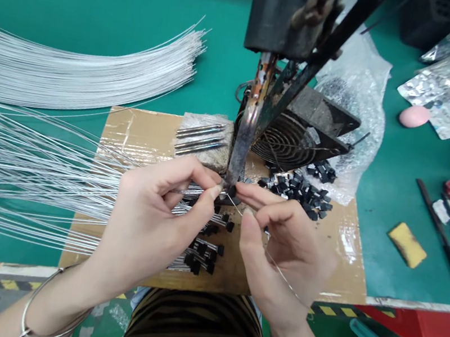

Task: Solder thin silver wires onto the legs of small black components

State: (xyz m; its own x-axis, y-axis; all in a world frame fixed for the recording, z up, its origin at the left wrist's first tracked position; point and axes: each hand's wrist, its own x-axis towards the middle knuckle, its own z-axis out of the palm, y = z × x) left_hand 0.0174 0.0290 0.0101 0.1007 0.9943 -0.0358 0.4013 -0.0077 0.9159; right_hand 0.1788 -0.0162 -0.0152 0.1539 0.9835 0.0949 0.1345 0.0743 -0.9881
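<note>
So your left hand (155,203) has thumb and forefinger pinched together right beside the tip of the soldering iron (238,159). What's between them is mostly hidden, so I can't tell for sure, but my guess is the end of one of the white wires (35,178). A little black plug (231,191) sits between your two sets of fingertips, just under the tip. Your right hand (286,241) pinches a thin wire (234,205) between thumb and fingers, its near end poking out toward the plug and the rest trailing back past your palm. The last two fingers look loosely curled.

Looks like a solder joint to me. If so, feed that thin wire in gently from the right fingertips and don't shove the plug around with it. Let the left pinch do the steadying, 'cause any wobble there probably ruins the joint. And watch those fingers, they're super close to the iron!

Pose-wise, both forearms come up from below and your wrists angle inward so the fingertips nearly meet. Nice and compact. I'd rest the left wrist on the cardboard (344,250) if you can, and give the right thumb a bit more room from the heat.
</note>
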